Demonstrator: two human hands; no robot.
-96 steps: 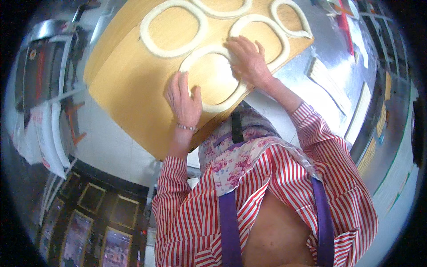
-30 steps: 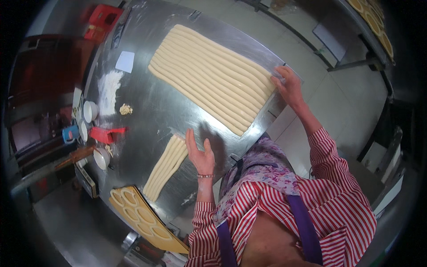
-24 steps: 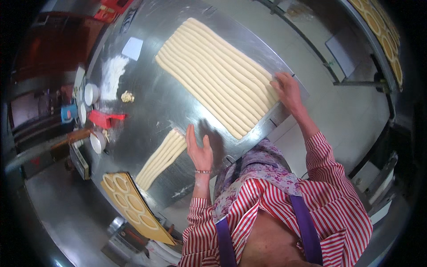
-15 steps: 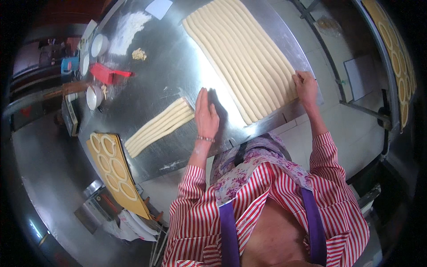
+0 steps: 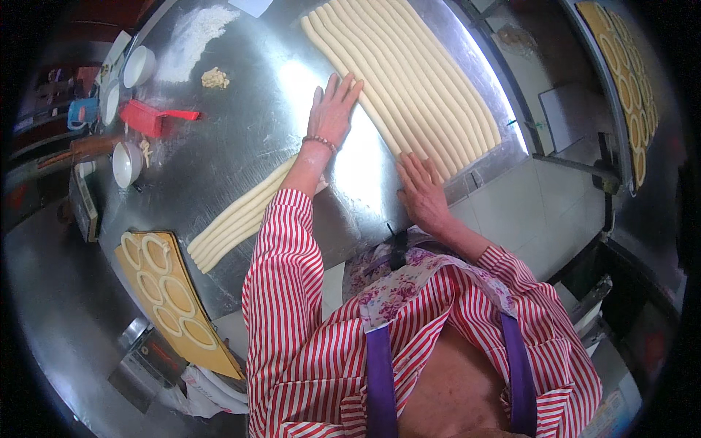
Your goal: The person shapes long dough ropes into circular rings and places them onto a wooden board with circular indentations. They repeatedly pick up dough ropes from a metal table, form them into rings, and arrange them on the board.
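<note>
Head view: left hand point(image 5: 333, 119), right hand point(image 5: 425, 198) both moved to left edge of dough ropes point(image 5: 412, 80), grips loosely spread; long axis far-left to near-right.

Left arm point(image 5: 285, 255) extended well forward, its bare forearm point(image 5: 304, 177) slanting up and to the right; left hand point(image 5: 334, 120) palm down, fingers point(image 5: 345, 89) straight and slightly spread; right arm point(image 5: 511, 274) bent at the elbow, its forearm point(image 5: 466, 239) directed forward and inward; right hand point(image 5: 424, 196) nearer the body, back uppermost, fingers point(image 5: 417, 166) extended, thumb point(image 5: 402, 196) set apart; the two hands separate
</note>
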